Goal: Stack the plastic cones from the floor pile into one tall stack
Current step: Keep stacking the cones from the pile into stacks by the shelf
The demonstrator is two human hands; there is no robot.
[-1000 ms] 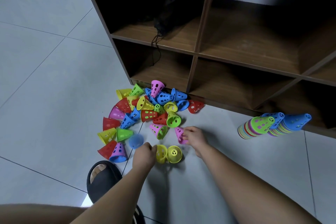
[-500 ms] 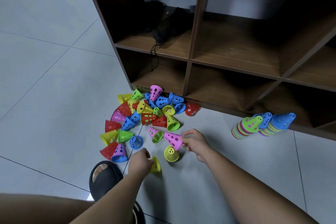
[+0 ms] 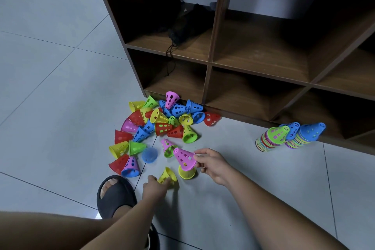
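A pile of several coloured perforated plastic cones (image 3: pixel 162 122) lies on the tiled floor in front of a wooden shelf. My right hand (image 3: pixel 212 163) pinches a pink cone (image 3: pixel 184 158) by its wide rim, tilted just above an upright yellow cone (image 3: pixel 186 172). My left hand (image 3: pixel 155 187) grips another yellow cone (image 3: pixel 167 175) lying on its side near my foot. At the right, long stacks of nested cones (image 3: pixel 284 138) lie on the floor against the shelf base, capped with green and blue cones.
The brown wooden shelf unit (image 3: pixel 209 65) rises behind the pile, with a black bag (image 3: pixel 182 24) in one cubby. My foot in a black slipper (image 3: pixel 114 197) stands at the lower left. A blue cone (image 3: pixel 149 154) lies apart from the pile.
My right hand lifted the pink cone from the floor and brought it over the upright yellow cone. My left hand drew the other yellow cone back toward me.
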